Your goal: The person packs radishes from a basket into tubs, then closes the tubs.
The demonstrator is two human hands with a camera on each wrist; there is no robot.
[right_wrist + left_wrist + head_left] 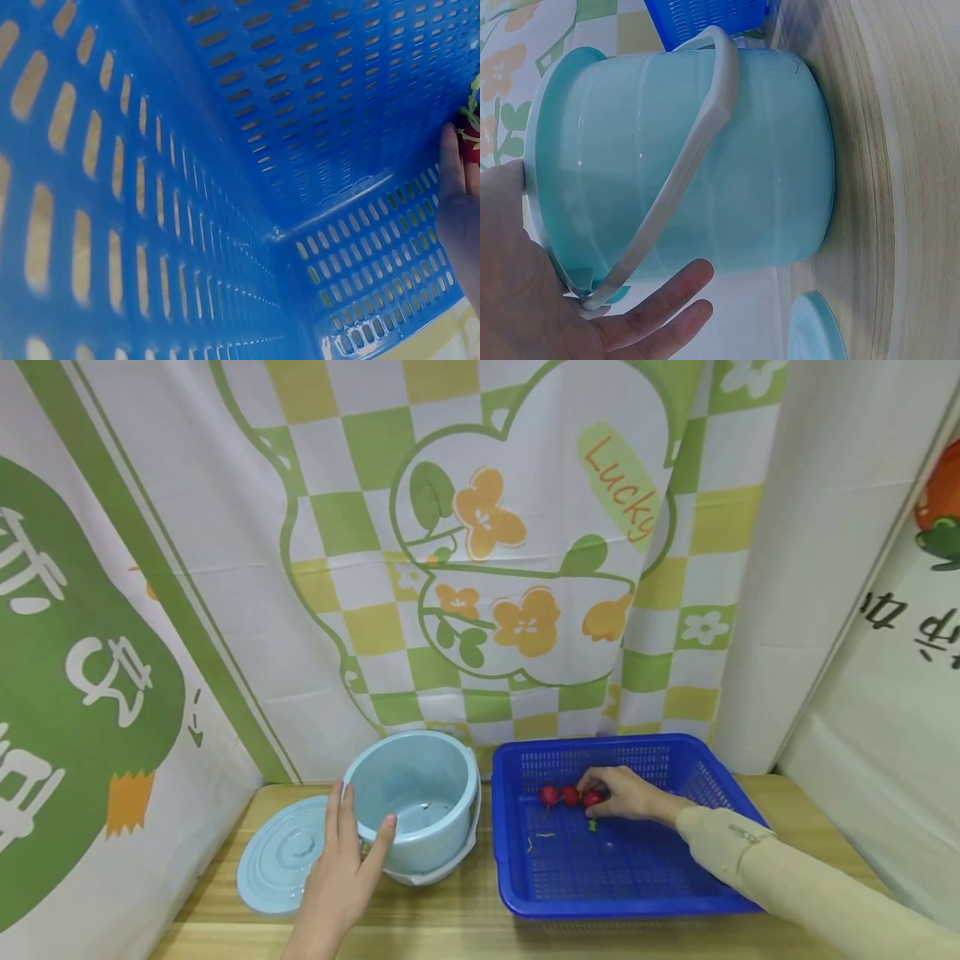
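Observation:
Inside the blue basket (622, 907), three red radishes lie in a row near the back wall: a left radish (549, 795), a middle radish (571, 796) and a right radish (592, 797). My right hand (626, 794) pinches the right one; green stem shows on the held radish (471, 144) in the right wrist view. My left hand (343, 860) is at the near left rim of a light blue bucket (431, 852), fingers mostly straight and spread. The thumb touches the rim in the left wrist view, beside the bucket's pale handle (686, 161).
A round light blue lid (273, 860) lies on the wooden table (442, 927) left of the bucket. Small green and yellowish scraps (545, 835) are on the basket floor. Right behind the table hangs a patterned curtain (525, 702).

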